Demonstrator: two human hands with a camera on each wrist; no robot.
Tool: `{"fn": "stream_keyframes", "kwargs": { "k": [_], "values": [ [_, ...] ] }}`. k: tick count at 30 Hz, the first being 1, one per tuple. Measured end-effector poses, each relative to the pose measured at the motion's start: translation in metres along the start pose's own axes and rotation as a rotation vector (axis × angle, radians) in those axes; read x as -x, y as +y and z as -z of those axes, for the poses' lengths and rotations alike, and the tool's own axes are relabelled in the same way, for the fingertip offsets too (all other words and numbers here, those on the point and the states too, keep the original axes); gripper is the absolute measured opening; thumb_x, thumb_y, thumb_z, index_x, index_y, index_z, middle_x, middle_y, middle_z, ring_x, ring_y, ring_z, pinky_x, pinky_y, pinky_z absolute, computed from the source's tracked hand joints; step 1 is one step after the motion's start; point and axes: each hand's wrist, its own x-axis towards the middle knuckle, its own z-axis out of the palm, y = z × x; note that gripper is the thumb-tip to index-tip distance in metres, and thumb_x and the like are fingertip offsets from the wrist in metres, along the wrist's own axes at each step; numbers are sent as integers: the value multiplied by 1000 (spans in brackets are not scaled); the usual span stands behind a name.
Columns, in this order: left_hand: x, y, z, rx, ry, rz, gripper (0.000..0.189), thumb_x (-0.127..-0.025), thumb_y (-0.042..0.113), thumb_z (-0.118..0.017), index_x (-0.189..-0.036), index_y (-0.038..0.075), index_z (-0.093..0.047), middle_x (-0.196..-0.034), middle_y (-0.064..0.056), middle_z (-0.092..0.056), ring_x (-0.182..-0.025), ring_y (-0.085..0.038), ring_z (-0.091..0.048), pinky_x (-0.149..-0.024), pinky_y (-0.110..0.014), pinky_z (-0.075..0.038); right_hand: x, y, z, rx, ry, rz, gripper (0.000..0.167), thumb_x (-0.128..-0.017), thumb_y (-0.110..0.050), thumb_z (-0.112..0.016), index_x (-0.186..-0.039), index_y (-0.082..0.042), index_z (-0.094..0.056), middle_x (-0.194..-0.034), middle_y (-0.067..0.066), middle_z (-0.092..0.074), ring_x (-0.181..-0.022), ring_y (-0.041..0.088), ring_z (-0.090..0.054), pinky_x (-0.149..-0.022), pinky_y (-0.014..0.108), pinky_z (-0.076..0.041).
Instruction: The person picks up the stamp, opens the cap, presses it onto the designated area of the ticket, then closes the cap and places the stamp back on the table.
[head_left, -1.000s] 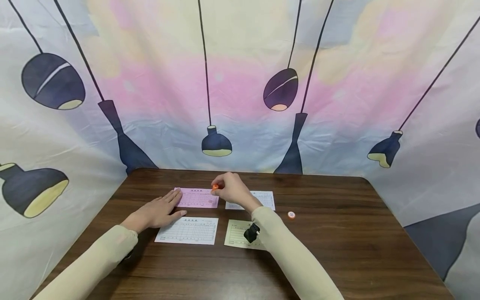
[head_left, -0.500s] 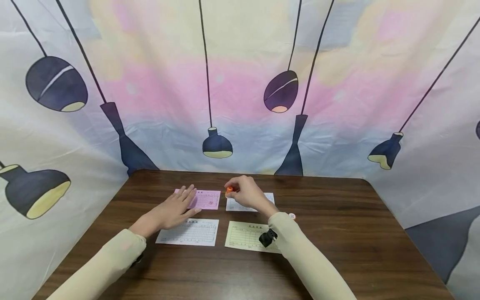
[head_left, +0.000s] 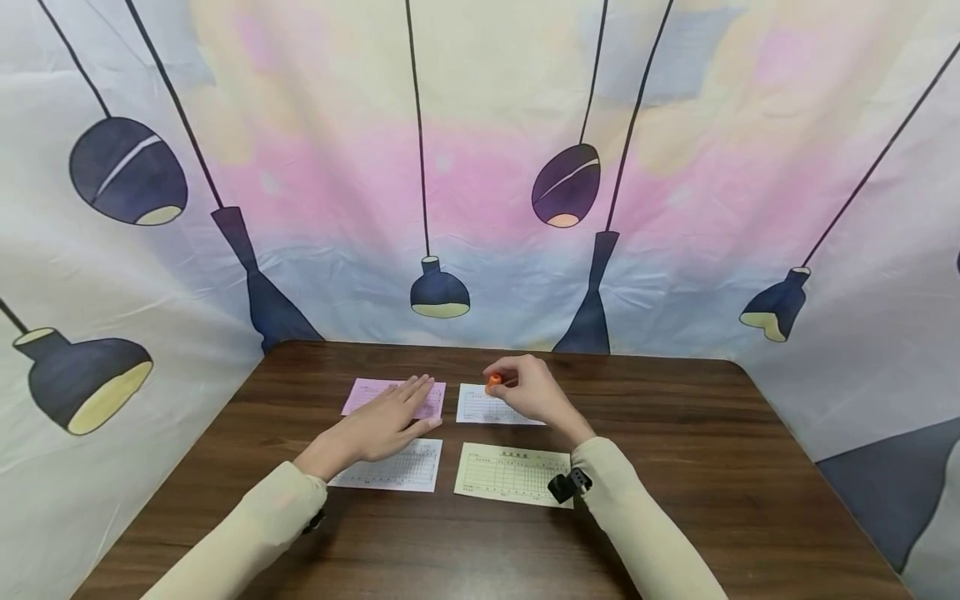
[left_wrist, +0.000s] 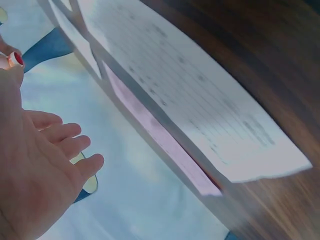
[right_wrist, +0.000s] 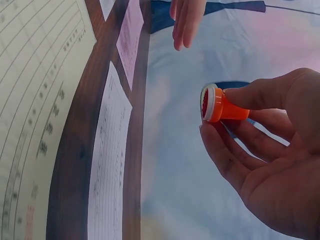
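In the head view my right hand (head_left: pixel 531 389) pinches a small orange stamp (head_left: pixel 492 382) over the far white form (head_left: pixel 480 406). The right wrist view shows the stamp (right_wrist: pixel 227 106) with a white rim and red face, between thumb and fingers. My left hand (head_left: pixel 384 423) has its fingers extended, overlapping the pink form (head_left: pixel 367 390) and the near white form (head_left: pixel 397 471). In the left wrist view, that hand (left_wrist: pixel 55 165) appears palm-side, apart from the papers. A yellow form (head_left: pixel 510 473) lies near my right wrist.
The forms lie in two rows on a dark wooden table (head_left: pixel 675 467). A fabric backdrop (head_left: pixel 510 283) printed with hanging lamps stands behind the table's far edge. My right sleeve (head_left: pixel 637 517) covers part of the tabletop.
My right hand has moved right with the stamp, from the pink form to the far white form. My left hand has shifted right off the pink form's left edge. The round orange-and-white piece is now hidden.
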Motion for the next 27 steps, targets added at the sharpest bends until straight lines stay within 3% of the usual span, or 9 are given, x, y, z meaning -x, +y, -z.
{"fn": "stream_keyframes", "kwargs": {
  "k": [8, 14, 19, 27],
  "values": [
    [-16, 19, -5, 31, -38, -14, 80, -110, 56, -42, -165, -1, -26, -173, -20, -27, -162, -37, -26, -131, -55, -28, 14, 17, 17, -57, 71, -45, 21, -98, -12, -75, -118, -14, -79, -110, 6, -78, -99, 22, -76, -87, 40, -64],
    [-25, 30, -13, 15, -84, -4, 79, -111, 56, -41, -165, 1, -27, -172, -19, -30, -160, -36, -32, -130, -53, -33, 20, 30, 20, -40, 80, -47, 19, -98, -13, -74, -116, -14, -80, -110, 7, -78, -95, 21, -75, -81, 37, -62],
    [-32, 33, -22, -15, -112, -6, 77, -111, 56, -42, -165, 2, -31, -171, -19, -34, -159, -35, -37, -128, -51, -36, 26, 45, 25, -21, 85, -60, 18, -98, -15, -74, -116, -17, -80, -113, 6, -78, -100, 23, -74, -84, 38, -62],
    [-40, 35, -34, -103, -138, -61, 73, -111, 52, -42, -163, 1, -33, -172, -18, -32, -161, -33, -32, -130, -49, -33, 27, 61, 35, 58, 76, -70, 23, -95, -18, -79, -118, -16, -78, -112, 5, -79, -101, 22, -75, -84, 39, -63]
  ]
}}
